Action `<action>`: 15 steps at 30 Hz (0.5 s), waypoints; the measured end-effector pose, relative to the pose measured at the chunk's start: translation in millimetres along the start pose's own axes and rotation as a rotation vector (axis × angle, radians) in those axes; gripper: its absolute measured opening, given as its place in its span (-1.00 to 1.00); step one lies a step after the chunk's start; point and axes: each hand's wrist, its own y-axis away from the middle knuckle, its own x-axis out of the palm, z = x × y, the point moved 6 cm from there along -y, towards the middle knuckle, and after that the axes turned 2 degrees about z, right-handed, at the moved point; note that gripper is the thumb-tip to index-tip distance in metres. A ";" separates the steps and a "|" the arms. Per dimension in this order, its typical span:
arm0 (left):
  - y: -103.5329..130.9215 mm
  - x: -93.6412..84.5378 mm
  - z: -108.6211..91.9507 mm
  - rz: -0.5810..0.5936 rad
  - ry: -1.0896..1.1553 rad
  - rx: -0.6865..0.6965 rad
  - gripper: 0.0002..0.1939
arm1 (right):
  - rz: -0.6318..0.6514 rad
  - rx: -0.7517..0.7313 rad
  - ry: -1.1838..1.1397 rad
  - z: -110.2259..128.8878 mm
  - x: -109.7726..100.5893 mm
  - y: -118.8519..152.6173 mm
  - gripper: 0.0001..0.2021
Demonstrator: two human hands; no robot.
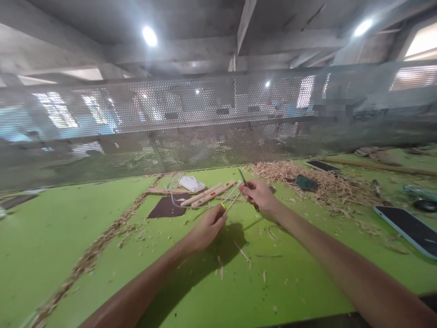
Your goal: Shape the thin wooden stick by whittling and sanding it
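Observation:
My left hand [207,226] is closed round a thin wooden stick [232,203], which slants up to the right toward my other hand. A bit of yellow shows at the left fingers. In my right hand [257,195] is a knife with a narrow dark blade [242,176] pointing up and to the left; its fingers are closed beside the stick's upper end. Just beyond the hands lie two pale wooden rods [213,194], one with coloured marks. A white cable [173,196] loops around them, and a dark brown square sheet [166,207] lies to their left.
Wood shavings [327,184] are heaped at the back right around a dark green cloth [306,182]. A phone [409,228] lies on the right of the green table [136,282]. A perforated metal screen [205,132] stands along the back edge.

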 end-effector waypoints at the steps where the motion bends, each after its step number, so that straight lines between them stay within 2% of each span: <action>1: 0.0 1.7 0.1 0.000 0.043 0.003 -0.71 | 0.022 0.003 -0.020 2.2 5.7 1.9 -0.55; 5: -1.4 8.2 -0.5 0.014 0.189 0.033 -0.67 | 0.117 -0.009 -0.050 10.5 25.7 9.1 -0.52; 8: -1.5 10.2 -2.2 0.029 0.293 0.017 -0.70 | 0.173 -0.020 -0.006 10.6 31.2 11.1 -0.54; 10: -0.1 10.5 -3.2 0.050 0.399 -0.023 -0.75 | 0.144 -0.064 0.033 9.9 24.7 9.1 -0.61; 12: 2.1 9.4 -4.9 0.069 0.518 -0.055 -0.80 | 0.052 -0.140 0.086 11.0 10.6 5.4 -0.67; 15: 4.0 6.3 -7.6 0.083 0.647 -0.057 -0.79 | -0.042 -0.254 0.271 16.0 -5.5 2.0 -0.65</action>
